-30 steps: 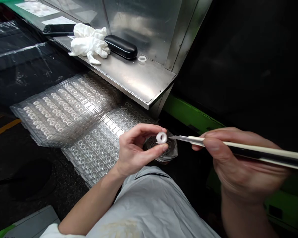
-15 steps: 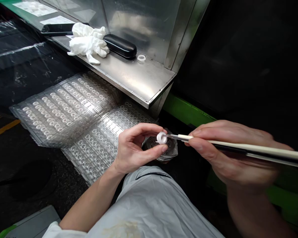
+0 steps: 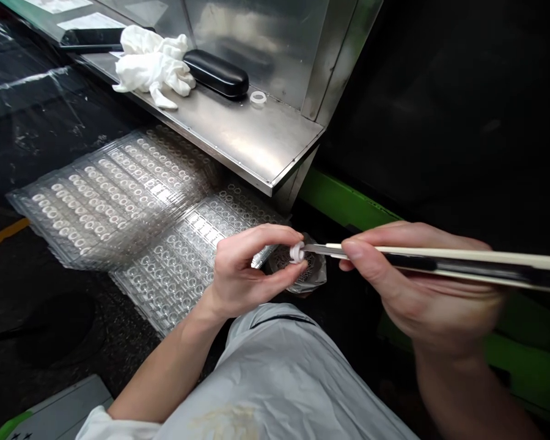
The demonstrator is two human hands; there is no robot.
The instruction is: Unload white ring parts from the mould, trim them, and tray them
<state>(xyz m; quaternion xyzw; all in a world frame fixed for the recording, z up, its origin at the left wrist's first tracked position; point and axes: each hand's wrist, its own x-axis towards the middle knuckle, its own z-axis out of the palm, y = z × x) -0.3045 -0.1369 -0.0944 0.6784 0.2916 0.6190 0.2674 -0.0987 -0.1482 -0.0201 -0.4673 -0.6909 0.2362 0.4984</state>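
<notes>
Between thumb and forefinger, my left hand [image 3: 242, 269] pinches a small white ring-shaped part [image 3: 296, 252]. My right hand [image 3: 421, 275] is closed around a slim craft knife [image 3: 458, 260] with a cream and black handle. The metal blade of that knife points left, its tip at the right edge of the white part. Just beneath the part, a round container lined with clear plastic [image 3: 318, 276] shows partly; small pieces inside it are hard to make out.
Clear plastic trays of white rings [image 3: 87, 201] and another moulded clear tray [image 3: 174, 269] lie left of my hands. Above them, a steel shelf [image 3: 256, 143] holds white gloves [image 3: 153, 67], a black case [image 3: 217, 73] and a translucent ring [image 3: 258, 98]. A green beam [image 3: 348, 198] runs at right.
The white part has turned in my left fingers, its hole now facing less toward me. The knife has shifted slightly left and lies more level. The whole view has moved a little.
</notes>
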